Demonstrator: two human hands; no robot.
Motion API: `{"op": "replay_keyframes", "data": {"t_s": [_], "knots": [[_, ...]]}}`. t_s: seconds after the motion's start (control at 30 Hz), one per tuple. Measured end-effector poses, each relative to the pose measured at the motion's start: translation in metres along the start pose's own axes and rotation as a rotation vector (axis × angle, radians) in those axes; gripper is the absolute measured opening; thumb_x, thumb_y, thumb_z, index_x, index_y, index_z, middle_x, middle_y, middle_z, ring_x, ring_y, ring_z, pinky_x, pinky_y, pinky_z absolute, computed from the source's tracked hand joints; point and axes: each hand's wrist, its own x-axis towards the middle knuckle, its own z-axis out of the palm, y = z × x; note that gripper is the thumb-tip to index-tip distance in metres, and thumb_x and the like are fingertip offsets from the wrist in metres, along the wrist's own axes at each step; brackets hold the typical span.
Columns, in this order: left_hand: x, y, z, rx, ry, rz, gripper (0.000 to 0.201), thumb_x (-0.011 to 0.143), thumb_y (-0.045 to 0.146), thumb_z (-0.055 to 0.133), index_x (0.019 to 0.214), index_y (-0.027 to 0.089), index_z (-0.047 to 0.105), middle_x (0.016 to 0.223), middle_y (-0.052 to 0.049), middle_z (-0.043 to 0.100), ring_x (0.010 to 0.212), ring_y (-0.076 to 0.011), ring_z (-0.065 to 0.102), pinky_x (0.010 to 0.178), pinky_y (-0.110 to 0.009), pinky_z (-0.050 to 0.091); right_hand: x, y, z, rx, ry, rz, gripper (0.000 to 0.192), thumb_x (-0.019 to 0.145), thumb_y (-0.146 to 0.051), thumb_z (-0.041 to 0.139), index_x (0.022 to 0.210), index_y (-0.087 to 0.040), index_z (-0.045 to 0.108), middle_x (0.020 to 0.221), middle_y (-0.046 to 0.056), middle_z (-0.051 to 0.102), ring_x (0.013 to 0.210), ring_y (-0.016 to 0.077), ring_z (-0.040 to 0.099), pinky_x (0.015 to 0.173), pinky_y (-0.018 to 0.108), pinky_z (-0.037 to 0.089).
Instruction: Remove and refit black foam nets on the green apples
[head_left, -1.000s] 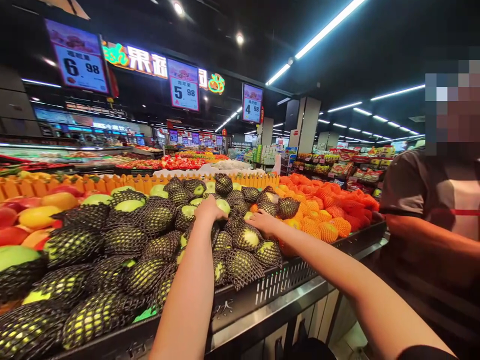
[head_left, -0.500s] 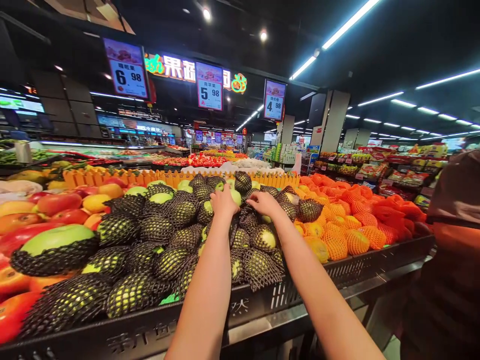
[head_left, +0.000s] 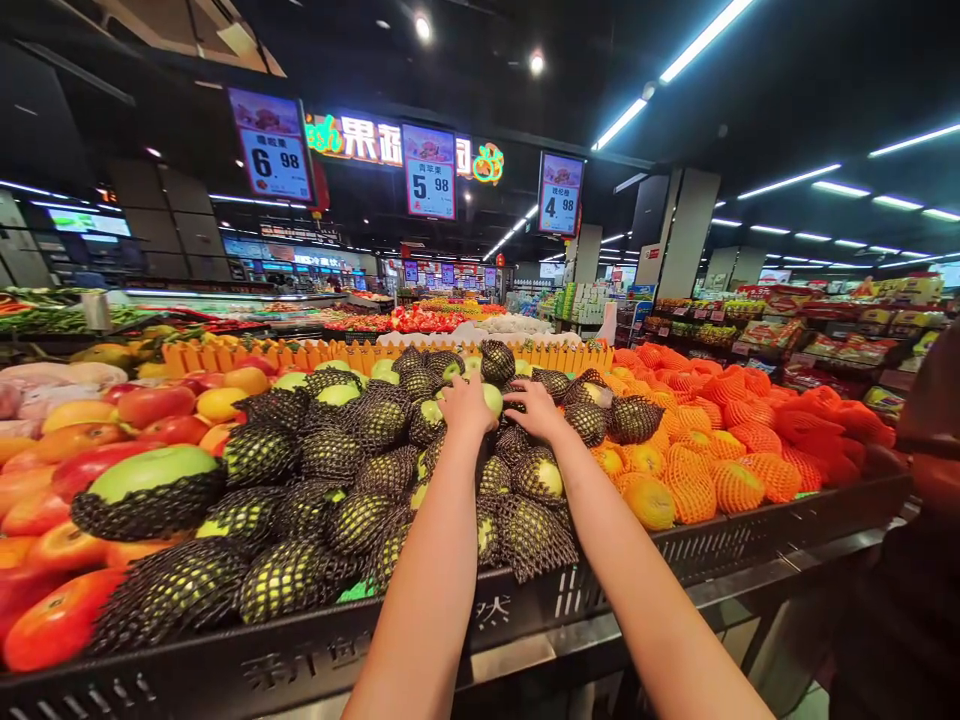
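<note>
1. Head view: the left hand (head_left: 465, 405) lies over a bare green apple (head_left: 491, 398) high on the heap, fingers curled around it in what looks like a loose hold; whether the apple is lifted clear of the pile I cannot tell.
2. The right hand (head_left: 536, 408) rests palm-down just beside it, fingers spread on a netted apple (head_left: 514, 440), pressing rather than gripping.
3. The heap of netted apples (head_left: 330, 455) slopes toward the black crate edge (head_left: 525, 600). Pulling one fruit from the top could, I judge, loosen its neighbours and send them rolling forward (the foam nets slide easily on each other).
4. The bare apple has no sleeve, so a slack hold could let it slip and bruise.
5. The orange-netted fruit (head_left: 720, 480) lies touching the pile on the right; a shove sideways could mix the two.
6. A person's sleeve (head_left: 930, 440) stands near the right edge, close enough to be bumped.
</note>
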Motion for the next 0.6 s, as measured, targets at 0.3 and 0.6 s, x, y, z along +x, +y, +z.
{"op": "replay_keyframes", "data": {"t_s": [0.3,0.6], "knots": [[-0.003,0.005,0.007,0.088,-0.110,0.140,0.082,0.056,0.025,0.091,0.127,0.023,0.049,0.141,-0.019,0.048,0.131,-0.0380,0.047,0.100,-0.042,0.044,0.001,0.028,0.009,0.055,0.072,0.251,0.040,0.066,-0.025,0.084,0.102,-0.020,0.066,0.114,0.009,0.069,0.104,0.0267,0.064,0.093,0.040,0.050],[0.002,-0.008,0.000,0.036,-0.211,0.155,0.064,0.063,0.046,0.084,0.118,0.023,0.058,0.136,-0.018,0.059,0.120,-0.0379,0.060,0.096,-0.043,0.048,0.004,0.025,0.001,0.190,0.147,0.147,0.043,0.087,-0.019,0.049,0.129,-0.023,0.053,0.137,0.007,0.062,0.126,0.0203,0.056,0.105,0.036,0.044]]}}
